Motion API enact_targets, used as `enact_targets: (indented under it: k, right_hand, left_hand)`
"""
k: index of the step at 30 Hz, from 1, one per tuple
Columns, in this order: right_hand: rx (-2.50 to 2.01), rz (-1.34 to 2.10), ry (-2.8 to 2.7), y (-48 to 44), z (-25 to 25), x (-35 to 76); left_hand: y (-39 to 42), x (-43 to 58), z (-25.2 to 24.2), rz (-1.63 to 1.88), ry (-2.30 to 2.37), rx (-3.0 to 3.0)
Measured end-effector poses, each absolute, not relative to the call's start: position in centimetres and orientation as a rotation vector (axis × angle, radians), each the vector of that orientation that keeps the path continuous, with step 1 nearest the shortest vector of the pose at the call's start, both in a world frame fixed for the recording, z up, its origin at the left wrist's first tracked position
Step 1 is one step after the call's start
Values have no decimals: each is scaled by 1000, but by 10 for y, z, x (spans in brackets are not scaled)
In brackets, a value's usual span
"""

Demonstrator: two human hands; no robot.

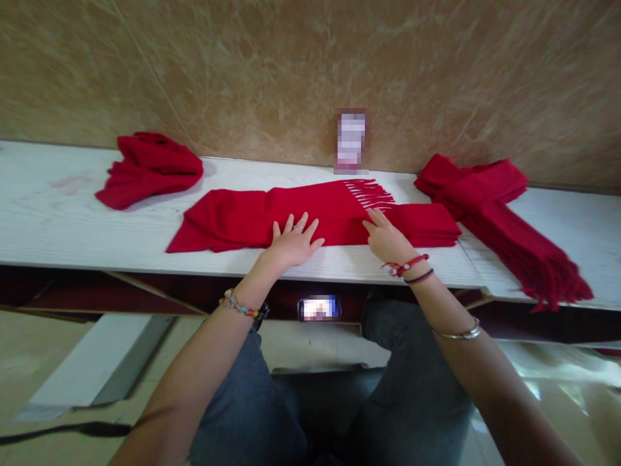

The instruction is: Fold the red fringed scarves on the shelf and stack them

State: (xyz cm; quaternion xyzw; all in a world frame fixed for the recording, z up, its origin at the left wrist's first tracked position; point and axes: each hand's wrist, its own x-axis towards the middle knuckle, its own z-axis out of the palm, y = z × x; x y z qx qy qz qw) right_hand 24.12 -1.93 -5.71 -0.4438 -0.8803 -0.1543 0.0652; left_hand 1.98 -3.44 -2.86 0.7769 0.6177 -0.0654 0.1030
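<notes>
A red fringed scarf [242, 217] lies stretched across the white wooden table [58, 220], partly folded, its fringe showing near the middle right. My left hand [292, 243] rests flat on the scarf's near edge, fingers spread, open. My right hand [385, 238] presses on the scarf just below the fringe, fingers extended toward the fold; it grips nothing that I can see.
A crumpled red scarf [148, 169] sits at the back left. Another red scarf [495, 213] drapes over the table's right edge, fringe hanging. A small blurred object [350, 141] stands against the marble wall. A phone [319, 308] lies under the table edge near my knees.
</notes>
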Motion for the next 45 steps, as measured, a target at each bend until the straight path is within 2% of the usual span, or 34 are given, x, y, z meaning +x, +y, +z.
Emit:
enact_targets:
  k: [4, 8, 15, 26, 38, 45]
  right_hand:
    - [-1194, -303, -2706, -32, -47, 225]
    - [-1243, -220, -2742, -44, -39, 215]
    - [-1298, -305, -2800, -38, -37, 218]
    - [-1362, -572, -2655, -33, -42, 213]
    - [-1278, -676, -2555, -37, -44, 210]
    - [-1184, -716, -2445, -33, -46, 211]
  left_hand:
    - [-17, 24, -12, -266, 1755, 2360]
    - [16, 37, 4, -219, 1508, 2518]
    - [59, 60, 4, -246, 1334, 2487]
    - [69, 58, 2, -229, 1203, 2365]
    - [70, 50, -4, 36, 1242, 2253]
    - [73, 45, -1, 213, 1191, 1951]
